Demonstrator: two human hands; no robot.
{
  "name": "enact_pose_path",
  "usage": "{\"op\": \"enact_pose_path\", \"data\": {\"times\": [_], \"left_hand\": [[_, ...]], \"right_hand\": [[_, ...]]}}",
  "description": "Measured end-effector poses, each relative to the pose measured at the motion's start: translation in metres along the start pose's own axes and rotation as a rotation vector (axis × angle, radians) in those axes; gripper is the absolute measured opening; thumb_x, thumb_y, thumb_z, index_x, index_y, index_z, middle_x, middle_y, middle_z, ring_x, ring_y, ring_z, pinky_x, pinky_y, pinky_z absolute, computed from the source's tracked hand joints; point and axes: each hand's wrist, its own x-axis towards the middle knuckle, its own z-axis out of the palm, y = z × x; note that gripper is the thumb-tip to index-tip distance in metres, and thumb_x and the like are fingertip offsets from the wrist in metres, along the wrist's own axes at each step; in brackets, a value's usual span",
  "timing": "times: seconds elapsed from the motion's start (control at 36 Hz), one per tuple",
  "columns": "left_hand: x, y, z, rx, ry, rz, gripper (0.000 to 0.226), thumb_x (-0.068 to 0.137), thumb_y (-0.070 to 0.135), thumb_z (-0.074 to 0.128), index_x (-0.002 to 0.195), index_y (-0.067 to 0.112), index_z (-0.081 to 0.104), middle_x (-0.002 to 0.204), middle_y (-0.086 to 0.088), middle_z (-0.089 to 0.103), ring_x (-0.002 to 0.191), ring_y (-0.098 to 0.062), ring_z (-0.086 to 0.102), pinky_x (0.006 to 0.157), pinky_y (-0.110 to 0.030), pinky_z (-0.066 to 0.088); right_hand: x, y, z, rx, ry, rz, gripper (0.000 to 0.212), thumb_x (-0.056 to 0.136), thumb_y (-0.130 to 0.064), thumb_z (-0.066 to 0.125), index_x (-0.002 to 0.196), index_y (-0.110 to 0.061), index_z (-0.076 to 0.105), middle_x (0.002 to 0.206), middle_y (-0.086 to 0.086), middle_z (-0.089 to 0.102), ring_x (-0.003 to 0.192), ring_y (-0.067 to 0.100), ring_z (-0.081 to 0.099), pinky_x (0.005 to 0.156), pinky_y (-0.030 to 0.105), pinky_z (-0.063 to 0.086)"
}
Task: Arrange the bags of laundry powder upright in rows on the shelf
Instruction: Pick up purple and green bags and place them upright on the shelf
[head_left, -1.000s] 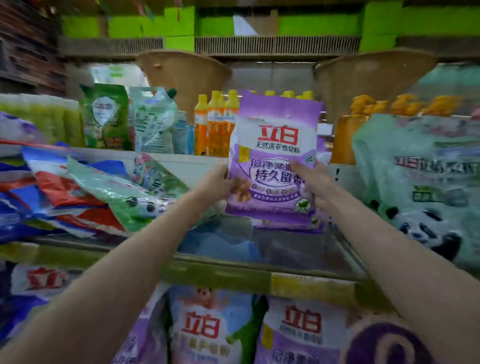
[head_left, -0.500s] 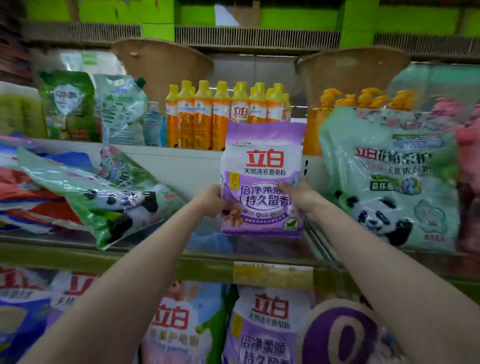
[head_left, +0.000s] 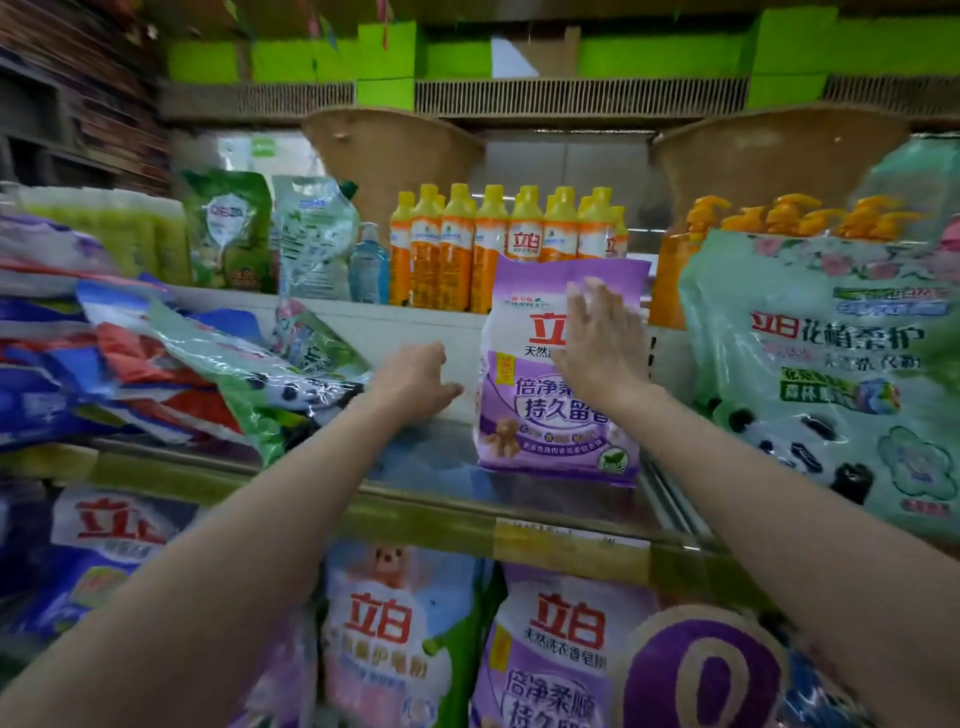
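R hand (head_left: 597, 345) flat on upright purple bag (head_left: 540, 421), fingers wide; L hand (head_left: 415, 382) loose, empty.

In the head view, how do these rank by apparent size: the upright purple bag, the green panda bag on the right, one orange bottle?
1. Green panda bag, though it stands nearer the camera.
2. Purple bag.
3. Orange bottle, partly hidden behind the purple bag.

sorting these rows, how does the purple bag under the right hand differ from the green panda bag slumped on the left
The purple bag stands upright on the shelf; the green panda bag lies tilted on a pile of other bags. The right hand rests flat against the purple bag; nothing touches the green one. Both carry printed fronts.
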Motion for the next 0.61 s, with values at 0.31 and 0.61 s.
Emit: {"op": "enact_pose_path", "data": {"times": [0.31, 0.61], "left_hand": [[-0.018, -0.070, -0.065, 0.188, 0.135, -0.189, 0.060, 0.086, 0.051, 0.055, 0.130, 0.012, 0.044, 0.133, -0.015, 0.048, 0.124, -0.034, 0.044, 0.096, -0.044, 0.041], [-0.040, -0.159, -0.105, 0.146, 0.166, -0.449, 0.068, 0.086, 0.048, 0.056, 0.135, 0.003, 0.041, 0.138, -0.018, 0.045, 0.125, -0.033, 0.045, 0.097, -0.039, 0.042]], "right_hand": [[0.024, -0.092, 0.000, 0.063, -0.027, -0.268, 0.074, 0.087, -0.044, 0.057, 0.143, -0.009, 0.022, 0.146, 0.010, 0.025, 0.137, 0.027, 0.022, 0.115, 0.045, 0.014], [0.048, -0.188, 0.025, 0.148, -0.028, -0.394, 0.070, 0.089, -0.048, 0.051, 0.140, -0.008, 0.025, 0.143, 0.013, 0.028, 0.134, 0.030, 0.026, 0.111, 0.043, 0.022]]}}
